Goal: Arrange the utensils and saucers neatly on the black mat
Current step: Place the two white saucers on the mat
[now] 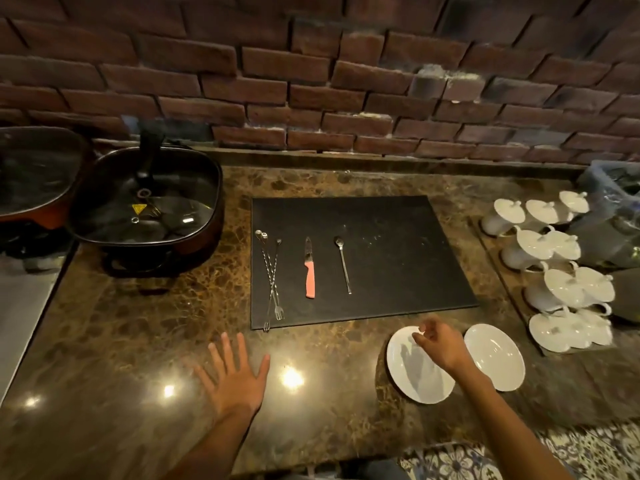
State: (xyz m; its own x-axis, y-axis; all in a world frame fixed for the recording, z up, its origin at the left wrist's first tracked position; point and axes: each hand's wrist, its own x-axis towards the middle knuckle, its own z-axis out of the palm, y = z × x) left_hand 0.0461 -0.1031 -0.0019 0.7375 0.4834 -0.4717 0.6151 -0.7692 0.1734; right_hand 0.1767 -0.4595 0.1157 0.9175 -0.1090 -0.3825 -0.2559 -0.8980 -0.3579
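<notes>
A black mat (398, 258) lies on the brown marble counter. On its left part rest several twisted bar forks (272, 275), a pink-handled knife (310, 268) and a long spoon (343, 263), all lengthwise. Two white saucers sit on the counter in front of the mat's right corner: the left saucer (412, 374) and the right saucer (495, 355). My right hand (438, 342) hovers over the far rim of the left saucer, fingers curled, holding nothing I can see. My left hand (233, 374) is spread flat, palm down, above the counter in front of the mat's left corner.
Two lidded electric pans (149, 202) stand at the left. A tray of white lidded cups (554, 268) fills the right side, with a plastic bin (613, 188) behind it. A brick wall (311, 81) runs along the back. Patterned floor tiles (519, 459) show below the counter edge.
</notes>
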